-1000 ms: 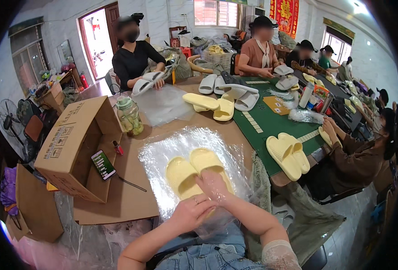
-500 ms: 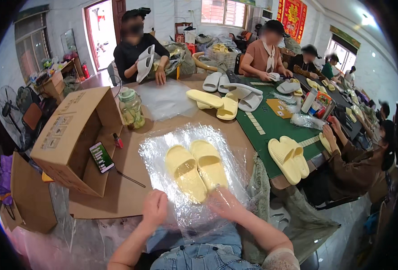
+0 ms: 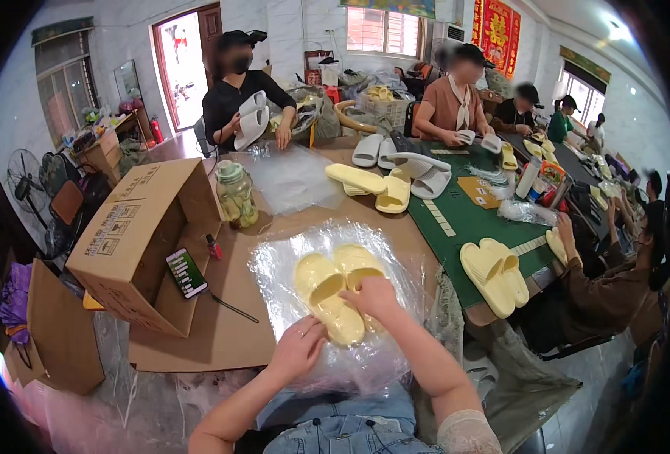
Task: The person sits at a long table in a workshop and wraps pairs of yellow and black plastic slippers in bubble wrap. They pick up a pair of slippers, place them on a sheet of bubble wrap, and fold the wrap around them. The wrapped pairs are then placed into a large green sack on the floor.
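A pair of pale yellow slippers (image 3: 323,291) lies toes away from me in a shiny clear plastic bag (image 3: 274,257), whose film appears to cover them. My left hand (image 3: 301,346) rests on the bag beside the left slipper's heel, fingers loosely bent and apart. Over the slippers' inner edges, my right hand (image 3: 374,297) has its fingers pinched together, apparently on the bag's film. The fingertips and the right slipper's heel are partly hidden.
An open cardboard box (image 3: 134,234), phone (image 3: 187,273) and glass jar (image 3: 234,198) stand left. More clear bags (image 3: 289,178) lie beyond. Loose slippers (image 3: 380,185) are at the back; another yellow pair (image 3: 494,276) sits on the green mat (image 3: 456,227). Co-workers sit around the tables.
My right hand has moved up from the slippers' heels onto their middle, its fingers now pinched. My left hand has come onto the bag by the left heel. The whole view has shifted slightly.
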Action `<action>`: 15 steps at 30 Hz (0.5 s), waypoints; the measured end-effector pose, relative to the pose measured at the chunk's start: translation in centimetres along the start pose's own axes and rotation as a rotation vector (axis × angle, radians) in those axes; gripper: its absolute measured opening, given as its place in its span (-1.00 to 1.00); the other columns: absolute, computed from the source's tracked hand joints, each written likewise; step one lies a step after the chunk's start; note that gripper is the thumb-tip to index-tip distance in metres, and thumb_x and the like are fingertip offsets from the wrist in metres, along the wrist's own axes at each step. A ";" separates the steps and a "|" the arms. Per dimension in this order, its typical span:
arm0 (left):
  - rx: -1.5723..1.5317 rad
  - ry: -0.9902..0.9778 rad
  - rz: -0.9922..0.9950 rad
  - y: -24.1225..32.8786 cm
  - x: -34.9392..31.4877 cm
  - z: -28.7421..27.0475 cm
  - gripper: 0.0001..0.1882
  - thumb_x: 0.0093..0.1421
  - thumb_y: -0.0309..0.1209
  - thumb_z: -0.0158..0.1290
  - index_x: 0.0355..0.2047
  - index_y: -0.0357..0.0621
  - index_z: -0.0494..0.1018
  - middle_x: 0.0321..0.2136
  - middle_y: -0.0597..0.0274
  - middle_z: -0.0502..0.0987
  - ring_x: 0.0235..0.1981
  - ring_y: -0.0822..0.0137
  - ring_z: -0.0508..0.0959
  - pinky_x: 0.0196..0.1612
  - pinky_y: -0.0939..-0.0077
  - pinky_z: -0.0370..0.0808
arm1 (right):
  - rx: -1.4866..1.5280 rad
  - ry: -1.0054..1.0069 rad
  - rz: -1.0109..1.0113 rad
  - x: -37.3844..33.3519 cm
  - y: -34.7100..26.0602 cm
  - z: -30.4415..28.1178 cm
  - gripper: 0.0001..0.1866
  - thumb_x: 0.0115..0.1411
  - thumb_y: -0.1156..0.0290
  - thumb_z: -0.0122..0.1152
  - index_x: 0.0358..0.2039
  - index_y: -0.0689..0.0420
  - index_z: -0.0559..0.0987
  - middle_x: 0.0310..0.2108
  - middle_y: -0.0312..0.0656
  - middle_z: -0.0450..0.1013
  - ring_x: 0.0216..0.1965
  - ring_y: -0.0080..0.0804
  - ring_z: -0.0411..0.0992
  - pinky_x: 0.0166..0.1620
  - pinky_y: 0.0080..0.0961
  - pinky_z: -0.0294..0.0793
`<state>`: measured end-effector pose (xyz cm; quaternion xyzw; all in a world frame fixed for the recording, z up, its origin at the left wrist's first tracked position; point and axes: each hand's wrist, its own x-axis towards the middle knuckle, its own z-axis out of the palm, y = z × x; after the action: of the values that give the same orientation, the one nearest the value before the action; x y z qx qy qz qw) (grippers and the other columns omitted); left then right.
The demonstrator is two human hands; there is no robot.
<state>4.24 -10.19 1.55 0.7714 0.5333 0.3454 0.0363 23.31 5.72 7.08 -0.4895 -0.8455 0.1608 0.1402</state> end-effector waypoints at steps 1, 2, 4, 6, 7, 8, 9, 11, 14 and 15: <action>-0.035 -0.005 -0.039 -0.2 0.4 0.0 -0.58 0.20 -0.34 0.18 0.05 -0.19 0.47 0.07 -0.05 0.47 0.11 -0.09 0.48 0.16 0.10 0.46 | -0.093 -0.049 0.020 1.0 -0.4 0.6 -0.43 0.17 -0.15 0.28 -0.40 0.23 0.70 -0.42 0.06 0.60 -0.34 -0.01 0.60 -0.22 -0.14 0.57; -0.078 -0.014 -0.074 -0.2 0.6 0.4 -0.56 0.20 -0.34 0.19 0.06 -0.19 0.46 0.09 -0.07 0.45 0.11 -0.10 0.48 0.15 0.09 0.46 | -0.112 0.049 0.014 1.9 0.5 2.7 -0.36 0.13 -0.25 0.28 -0.40 0.22 0.67 -0.49 0.05 0.58 -0.34 0.02 0.60 -0.24 -0.12 0.58; -0.096 -0.061 -0.109 -0.9 0.5 1.0 -0.43 0.18 -0.27 0.22 0.17 -0.15 0.37 0.14 -0.14 0.35 0.10 -0.16 0.47 0.14 0.07 0.47 | -0.087 0.189 0.034 3.1 1.0 5.3 -0.40 0.15 -0.19 0.25 -0.39 0.22 0.65 -0.49 0.06 0.58 -0.36 0.05 0.60 -0.23 -0.10 0.58; -0.107 -0.070 -0.183 -0.9 0.3 1.2 -0.36 0.17 -0.24 0.22 0.23 -0.12 0.30 0.17 -0.17 0.32 0.12 -0.19 0.45 0.14 0.05 0.46 | -0.065 0.234 0.045 3.6 0.9 6.3 -0.46 0.18 -0.12 0.24 -0.39 0.21 0.64 -0.47 0.06 0.59 -0.35 0.05 0.60 -0.22 -0.09 0.57; -0.112 -0.075 -0.218 -0.9 0.2 1.3 -0.32 0.17 -0.22 0.22 0.26 -0.11 0.27 0.19 -0.18 0.31 0.13 -0.20 0.45 0.14 0.04 0.46 | -0.058 0.209 0.047 4.2 1.1 6.4 -0.49 0.19 -0.08 0.23 -0.40 0.21 0.63 -0.46 0.06 0.59 -0.35 0.03 0.60 -0.21 -0.09 0.57; -0.105 -0.117 -0.298 -0.6 0.4 1.3 -0.22 0.17 -0.18 0.21 0.33 -0.12 0.17 0.24 -0.20 0.30 0.18 -0.22 0.42 0.19 0.04 0.43 | -0.052 0.188 0.047 4.7 1.0 6.2 -0.53 0.20 -0.03 0.22 -0.41 0.21 0.62 -0.45 0.06 0.59 -0.34 0.02 0.60 -0.21 -0.10 0.57; -0.123 -0.115 -0.309 -0.7 0.4 1.4 -0.20 0.18 -0.18 0.21 0.34 -0.14 0.15 0.26 -0.20 0.29 0.20 -0.22 0.40 0.22 0.05 0.41 | -0.037 0.181 0.035 4.8 0.9 6.2 -0.55 0.21 0.00 0.21 -0.41 0.20 0.62 -0.46 0.06 0.59 -0.35 0.02 0.60 -0.21 -0.09 0.56; -0.158 -0.108 -0.324 -1.2 0.3 1.8 -0.17 0.18 -0.17 0.20 0.37 -0.17 0.12 0.28 -0.22 0.28 0.24 -0.22 0.37 0.26 0.07 0.37 | -0.008 0.176 0.012 4.8 0.9 5.8 -0.59 0.21 0.05 0.18 -0.43 0.19 0.63 -0.47 0.05 0.59 -0.37 0.03 0.59 -0.21 -0.07 0.56; -0.100 -0.098 -0.289 -1.3 0.1 1.7 -0.15 0.20 -0.18 0.18 0.39 -0.20 0.08 0.24 -0.27 0.34 0.26 -0.22 0.34 0.30 0.05 0.32 | -0.027 0.179 0.020 4.5 1.1 5.1 -0.63 0.22 0.09 0.16 -0.43 0.17 0.63 -0.46 0.06 0.59 -0.38 0.08 0.58 -0.20 -0.04 0.55; -0.090 -0.118 -0.313 -1.2 0.2 1.6 -0.15 0.20 -0.17 0.19 0.39 -0.19 0.08 0.25 -0.24 0.33 0.29 -0.21 0.32 0.32 0.06 0.31 | 0.004 0.209 0.041 4.1 1.5 4.7 -0.63 0.21 0.09 0.15 -0.43 0.17 0.63 -0.47 0.06 0.58 -0.37 0.08 0.58 -0.20 -0.04 0.54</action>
<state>4.27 -8.95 -0.08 0.6953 0.6279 0.3131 0.1556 20.60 9.38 2.54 -0.5205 -0.8158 0.1133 0.2253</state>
